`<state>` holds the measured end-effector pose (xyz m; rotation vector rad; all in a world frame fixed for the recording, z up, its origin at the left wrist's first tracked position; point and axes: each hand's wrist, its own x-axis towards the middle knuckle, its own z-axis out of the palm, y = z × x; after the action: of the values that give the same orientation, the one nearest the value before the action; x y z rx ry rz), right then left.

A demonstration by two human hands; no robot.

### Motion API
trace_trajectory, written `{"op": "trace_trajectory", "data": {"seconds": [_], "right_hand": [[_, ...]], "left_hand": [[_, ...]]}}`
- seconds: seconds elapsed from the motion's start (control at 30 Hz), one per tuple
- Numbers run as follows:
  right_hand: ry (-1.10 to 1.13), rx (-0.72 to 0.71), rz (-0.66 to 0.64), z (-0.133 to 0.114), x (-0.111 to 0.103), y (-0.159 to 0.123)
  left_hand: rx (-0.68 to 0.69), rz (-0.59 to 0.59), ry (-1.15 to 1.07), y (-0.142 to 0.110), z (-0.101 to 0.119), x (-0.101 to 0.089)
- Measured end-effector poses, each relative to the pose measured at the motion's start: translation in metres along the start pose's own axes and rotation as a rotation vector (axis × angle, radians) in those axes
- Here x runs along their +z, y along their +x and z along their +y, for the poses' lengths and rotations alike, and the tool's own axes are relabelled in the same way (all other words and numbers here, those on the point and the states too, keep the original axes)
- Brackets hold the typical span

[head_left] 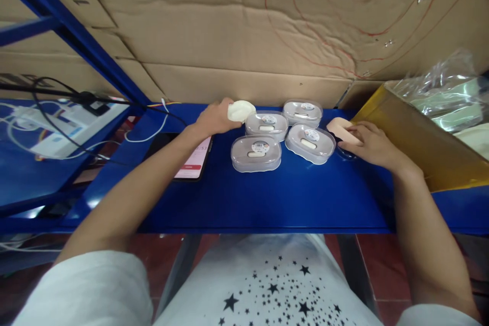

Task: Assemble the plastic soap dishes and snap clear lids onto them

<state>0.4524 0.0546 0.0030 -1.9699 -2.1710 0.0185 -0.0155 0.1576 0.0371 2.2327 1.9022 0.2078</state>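
"Qty, grips?"
"I've 4 clear boxes [310, 143] at clock ctr; L hand [217, 117] grasps 1 cream dish [242, 110], 10 o'clock; R hand [369, 142] grasps 1 peach pc [340, 129], 3."
"Blocking?"
"1 amber bin [414, 137], 3; 1 phone [195, 160], 9."

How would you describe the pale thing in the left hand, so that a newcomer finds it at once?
Start from the cardboard wall and come down to the blue table before it. Near the table's far edge, the left hand holds a rounded cream dish, just left of the clear boxes. Unlike those boxes, it shows no clear cover or sticker.
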Motion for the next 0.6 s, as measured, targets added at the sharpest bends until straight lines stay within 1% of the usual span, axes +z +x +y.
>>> {"op": "trace_trajectory", "data": {"seconds": [0.07,0.13,0.17,0.2,0.23,0.27,0.33,0.37,0.4,0.47,0.6], "right_hand": [[0.014,0.053,0.017,-0.003,-0.002,0.0],[0.066,0.093,0.073,-0.01,-0.008,-0.001],[0.109,0.096,0.114,-0.015,-0.011,-0.003],[0.165,0.084,0.155,-0.021,-0.015,-0.004],[0.232,0.057,0.186,-0.028,-0.019,-0.006],[0.306,0.021,0.198,-0.035,-0.023,-0.008],[0.471,-0.043,0.179,-0.053,-0.029,-0.016],[0.548,-0.068,0.154,-0.063,-0.03,-0.023],[0.613,-0.09,0.128,-0.073,-0.029,-0.031],[0.691,-0.147,0.088,-0.091,-0.022,-0.052],[0.704,-0.372,0.079,-0.114,0.006,-0.1]], "left_hand": [[0.017,0.176,-0.039,-0.014,0.0,-0.003],[0.089,0.389,-0.091,-0.04,0.002,-0.004],[0.168,0.487,-0.115,-0.057,0.004,-0.003],[0.276,0.549,-0.144,-0.077,0.009,-0.001],[0.394,0.562,-0.181,-0.099,0.015,0.003],[0.503,0.511,-0.223,-0.12,0.021,0.009],[0.66,0.318,-0.292,-0.16,0.037,0.024],[0.688,0.228,-0.29,-0.175,0.044,0.032],[0.716,0.196,-0.265,-0.186,0.049,0.04],[0.763,0.151,-0.252,-0.195,0.056,0.054],[0.836,0.038,-0.351,-0.185,0.054,0.068]]}}
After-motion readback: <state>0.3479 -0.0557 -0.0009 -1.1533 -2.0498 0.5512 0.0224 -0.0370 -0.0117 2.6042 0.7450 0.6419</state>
